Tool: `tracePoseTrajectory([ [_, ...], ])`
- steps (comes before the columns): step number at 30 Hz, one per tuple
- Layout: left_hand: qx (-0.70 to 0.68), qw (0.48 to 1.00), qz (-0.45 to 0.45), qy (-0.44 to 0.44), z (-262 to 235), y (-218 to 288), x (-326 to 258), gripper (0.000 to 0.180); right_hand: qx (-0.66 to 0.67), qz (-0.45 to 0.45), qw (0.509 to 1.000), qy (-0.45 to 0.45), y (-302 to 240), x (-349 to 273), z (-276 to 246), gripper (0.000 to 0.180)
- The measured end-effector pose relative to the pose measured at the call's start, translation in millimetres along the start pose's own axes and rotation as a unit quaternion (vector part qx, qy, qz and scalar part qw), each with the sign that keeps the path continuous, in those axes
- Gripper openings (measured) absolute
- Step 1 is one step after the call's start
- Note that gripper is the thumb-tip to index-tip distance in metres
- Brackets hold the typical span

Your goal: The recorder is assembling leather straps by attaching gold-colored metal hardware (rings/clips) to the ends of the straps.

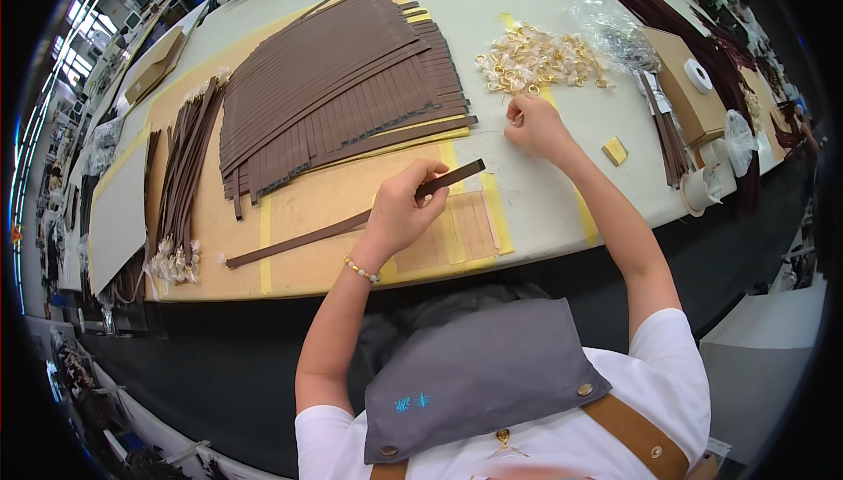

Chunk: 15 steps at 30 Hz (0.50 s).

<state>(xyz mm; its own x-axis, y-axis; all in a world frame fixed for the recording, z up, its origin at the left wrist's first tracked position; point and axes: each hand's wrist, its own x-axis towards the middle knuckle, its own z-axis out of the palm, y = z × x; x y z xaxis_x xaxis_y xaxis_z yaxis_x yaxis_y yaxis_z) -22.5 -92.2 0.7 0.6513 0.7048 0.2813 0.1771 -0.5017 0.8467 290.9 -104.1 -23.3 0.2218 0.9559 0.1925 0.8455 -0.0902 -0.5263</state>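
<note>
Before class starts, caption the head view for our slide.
Left hand holding a brown strap, right hand beside a gold hardware pile.

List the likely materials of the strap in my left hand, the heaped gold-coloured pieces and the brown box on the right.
Strap: leather or an imitation, by its smooth, dull brown face; I can't tell which. Gold-coloured pieces: probably polished metal, given their bright yellow shine. Brown box: likely cardboard, from its flat, matt tan sides.
</note>
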Motion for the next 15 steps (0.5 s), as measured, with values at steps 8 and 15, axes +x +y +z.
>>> tracePoseTrajectory([
  [8,-0.071,0.997,-0.017,0.035,-12.3,7.1,3.3,0.02,0.794,0.168,0.568,-0.139,-58.7,-76.1,-5.2,0.009],
  [15,-0.154,0.987,-0.03,0.034,-12.6,20.8,-5.1,0.017,0.872,0.173,0.4,-0.223,-82.1,-90.7,11.5,0.013],
])
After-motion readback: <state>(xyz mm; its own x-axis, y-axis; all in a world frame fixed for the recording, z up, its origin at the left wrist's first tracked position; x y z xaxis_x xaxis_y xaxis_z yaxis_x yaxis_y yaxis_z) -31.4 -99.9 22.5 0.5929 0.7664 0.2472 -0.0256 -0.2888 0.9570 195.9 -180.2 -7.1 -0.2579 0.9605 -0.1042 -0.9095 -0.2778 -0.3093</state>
